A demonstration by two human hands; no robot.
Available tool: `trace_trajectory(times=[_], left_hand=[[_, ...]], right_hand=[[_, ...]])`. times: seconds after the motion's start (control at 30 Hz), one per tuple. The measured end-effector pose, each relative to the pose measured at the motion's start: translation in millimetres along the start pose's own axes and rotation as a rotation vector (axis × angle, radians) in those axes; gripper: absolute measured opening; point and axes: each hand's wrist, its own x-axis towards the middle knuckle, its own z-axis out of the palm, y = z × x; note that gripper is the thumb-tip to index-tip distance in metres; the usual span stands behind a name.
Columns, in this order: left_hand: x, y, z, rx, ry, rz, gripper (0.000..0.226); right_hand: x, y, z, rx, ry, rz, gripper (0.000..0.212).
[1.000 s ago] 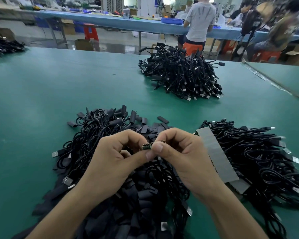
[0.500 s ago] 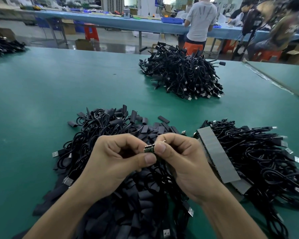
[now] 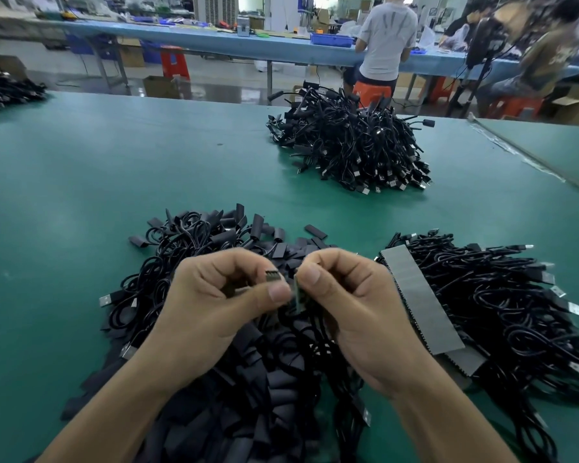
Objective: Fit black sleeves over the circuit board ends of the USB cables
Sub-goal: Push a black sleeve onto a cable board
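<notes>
Dark part (image 3: 270, 275): my left hand (image 3: 228, 305) pinches it; type unclear.
Circuit board (image 3: 298, 297): my right hand (image 3: 348, 305) pinches it, just beside.

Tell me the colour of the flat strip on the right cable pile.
The strip is grey; head view.

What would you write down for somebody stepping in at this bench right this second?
Hands: the left grip pinches a small dark piece, sleeve or board, too blurred to tell. The right grip pinches a greenish circuit board end, not joined to it.
Things: loose black sleeves mixed with cables lie under the hands, more cables lie at right, and a far pile lies beyond.
Done: no sleeve shows on this board yet.
Left: fit it, then work through the piles.
</notes>
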Motion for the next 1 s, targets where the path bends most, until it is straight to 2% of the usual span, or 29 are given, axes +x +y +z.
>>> trace_trajectory(times=[0.1, 0.17, 0.27, 0.33, 0.4, 0.47, 0.53, 0.63, 0.77, 1.0], left_hand=[[5, 5, -8, -0.102, 0.144, 0.03, 0.03], [9, 9, -16, -0.22, 0.241, 0.06, 0.026], [12, 14, -23, -0.213, 0.38, 0.107, 0.016], [13, 15, -24, -0.124, 0.409, 0.088, 0.015], [12, 12, -23, -0.067, 0.388, 0.03, 0.019], [11, 8, -22, 0.029, 0.35, -0.008, 0.017], [9, 3, -21, 0.146, 0.295, -0.031, 0.016], [7, -3, -21, 0.317, 0.185, -0.091, 0.028], [5, -7, -19, 0.425, 0.096, -0.147, 0.047], [3, -9, -14, 0.36, 0.111, -0.198, 0.028]], right_hand=[[4, -5, -10, -0.003, 0.272, 0.06, 0.019], [7, -7, -25, -0.168, 0.463, 0.056, 0.013], [7, -4, -46, -0.737, 0.543, 0.087, 0.006], [4, 4, -51, -1.209, 0.521, 0.129, 0.023], [2, 5, -46, -1.431, 0.495, 0.045, 0.03], [2, 3, -39, -1.439, 0.328, -0.022, 0.024], [0, 7, -36, -1.431, 0.126, 0.069, 0.025], [-1, 19, -34, -1.543, 0.004, 0.241, 0.039], [-3, 28, -33, -1.613, -0.013, 0.285, 0.039], [-3, 17, -33, -1.419, 0.11, 0.235, 0.024]])
